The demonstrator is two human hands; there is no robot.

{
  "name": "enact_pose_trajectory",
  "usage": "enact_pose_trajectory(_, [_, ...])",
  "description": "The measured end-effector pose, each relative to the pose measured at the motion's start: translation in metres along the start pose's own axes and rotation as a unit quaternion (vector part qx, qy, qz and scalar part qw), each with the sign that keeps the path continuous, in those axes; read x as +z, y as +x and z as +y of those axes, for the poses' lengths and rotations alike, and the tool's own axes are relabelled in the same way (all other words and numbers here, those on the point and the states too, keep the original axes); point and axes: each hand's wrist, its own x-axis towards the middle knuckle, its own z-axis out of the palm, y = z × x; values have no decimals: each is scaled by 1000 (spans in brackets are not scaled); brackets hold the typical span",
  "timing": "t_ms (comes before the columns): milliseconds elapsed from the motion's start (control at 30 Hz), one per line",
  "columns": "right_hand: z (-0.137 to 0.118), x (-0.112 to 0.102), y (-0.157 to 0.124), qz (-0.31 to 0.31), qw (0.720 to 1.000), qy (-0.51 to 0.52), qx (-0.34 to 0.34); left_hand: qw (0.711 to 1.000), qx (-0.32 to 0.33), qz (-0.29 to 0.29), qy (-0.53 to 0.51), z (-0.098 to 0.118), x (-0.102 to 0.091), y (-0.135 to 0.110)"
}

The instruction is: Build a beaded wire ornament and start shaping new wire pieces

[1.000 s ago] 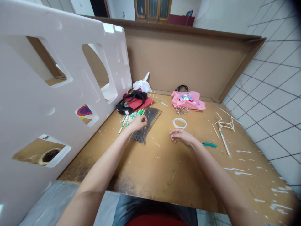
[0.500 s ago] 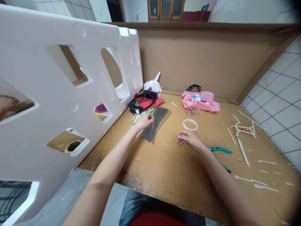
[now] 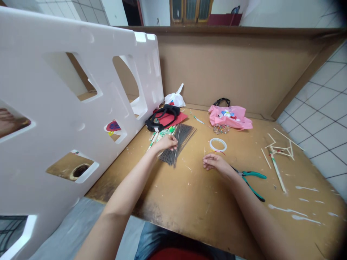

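Note:
My left hand [image 3: 166, 143] rests on a fanned bundle of thin dark sticks [image 3: 181, 141] and pinches one thin pale stick that points away from me, toward the red card. My right hand [image 3: 216, 162] lies on the brown table [image 3: 195, 195] with its fingers curled together, holding a small short stick upright. A white tape ring [image 3: 218, 145] lies just beyond my right hand. Teal-handled pliers [image 3: 251, 177] lie at my right wrist.
A large white foam panel with cut-outs [image 3: 67, 101] stands along the left. Behind the sticks lie a black strap on red card [image 3: 162, 117], a white bag [image 3: 175, 98] and a pink bag [image 3: 230, 115]. A pale stick frame [image 3: 279, 150] lies at right. Cardboard walls the back.
The thin stick in my left hand has tipped lower toward the table. My right hand has stayed in place, and the view shifted right from one second ago.

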Motion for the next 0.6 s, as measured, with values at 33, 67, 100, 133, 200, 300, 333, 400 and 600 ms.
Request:
enact_pose_trajectory(33, [-2, 2, -1, -3, 1000, 4, 1, 1000, 6, -10, -20, 4, 4, -2])
enact_pose_trajectory(67, [-4, 3, -3, -7, 1000, 7, 2, 999, 14, -21, -39, 9, 8, -5])
enact_pose_trajectory(100, [-6, 5, -5, -12, 1000, 10, 4, 998, 25, -30, -56, 15, 13, -8])
enact_pose_trajectory(133, [-9, 7, -7, -18, 1000, 12, 6, 996, 34, -38, -72, 21, 19, -11])
enact_pose_trajectory(200, [-14, 10, -11, -30, 999, 14, 9, 985, 65, -73, -139, 34, 32, -17])
enact_pose_trajectory(300, [-21, 15, -18, -53, 999, 7, 4, 968, 95, -111, -202, 48, 49, -23])
enact_pose_trajectory(333, [-23, 16, -19, -60, 998, 2, -1, 968, 98, -118, -200, 51, 53, -25])
enact_pose_trajectory(400, [-27, 18, -22, -68, 998, -9, -15, 968, 103, -122, -192, 54, 60, -26])
enact_pose_trajectory(600, [-34, 25, -26, -55, 998, -16, -39, 963, 115, -111, -215, 50, 67, -27])
